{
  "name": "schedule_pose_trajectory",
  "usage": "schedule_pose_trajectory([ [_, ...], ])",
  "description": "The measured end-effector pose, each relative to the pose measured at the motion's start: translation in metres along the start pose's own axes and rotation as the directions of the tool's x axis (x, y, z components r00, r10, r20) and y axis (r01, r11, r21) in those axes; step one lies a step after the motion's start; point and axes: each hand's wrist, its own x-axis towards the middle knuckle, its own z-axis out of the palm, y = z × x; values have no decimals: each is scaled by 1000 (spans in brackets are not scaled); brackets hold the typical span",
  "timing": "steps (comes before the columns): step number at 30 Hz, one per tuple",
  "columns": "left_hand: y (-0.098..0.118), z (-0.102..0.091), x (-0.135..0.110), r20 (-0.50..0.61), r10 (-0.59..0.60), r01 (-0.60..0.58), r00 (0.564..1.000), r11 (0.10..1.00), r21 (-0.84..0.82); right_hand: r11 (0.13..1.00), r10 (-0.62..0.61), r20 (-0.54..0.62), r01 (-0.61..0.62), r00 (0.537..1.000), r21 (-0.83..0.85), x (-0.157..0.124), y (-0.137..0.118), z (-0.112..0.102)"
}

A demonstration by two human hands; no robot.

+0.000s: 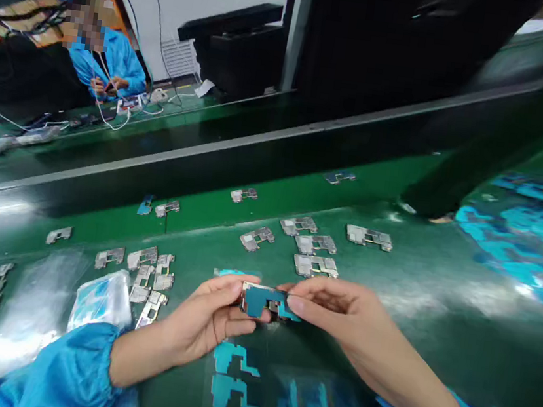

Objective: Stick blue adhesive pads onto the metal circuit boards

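Between my two hands is a circuit board with a blue film on its upper face, raised above the green mat. My left hand grips its left end between thumb and fingers. At the board's right end, my right hand pinches the edge with thumb and forefinger. Below the hands lies a clear sheet with several blue cut-out film pieces in a column. Just beyond my right hand, a bare metal-shielded circuit board rests on the mat. Fingertips behind the held board are partly hidden.
More circuit boards are scattered left and ahead. A clear bag with blue film lies left of my left arm. Blue film pieces spread at the right. A dark post and a shelf edge stand beyond; a person sits across.
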Motion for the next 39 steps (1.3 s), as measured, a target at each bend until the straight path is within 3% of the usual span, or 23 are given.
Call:
schedule_pose_trajectory([
  [8, 3, 5, -5, 88, -9, 10, 996, 1000, -11, 1000, -12, 8, 12, 1000, 18, 2, 4, 1],
  [24, 5, 8, -7, 112, -15, 16, 994, 1000, -3, 999, -25, -34, 24, 999, -44, -1, 0, 1],
  [39, 4, 7, -8, 111, -28, 29, 993, 1000, -7, 1000, -7, -2, 7, 1000, -23, -1, 6, -3],
])
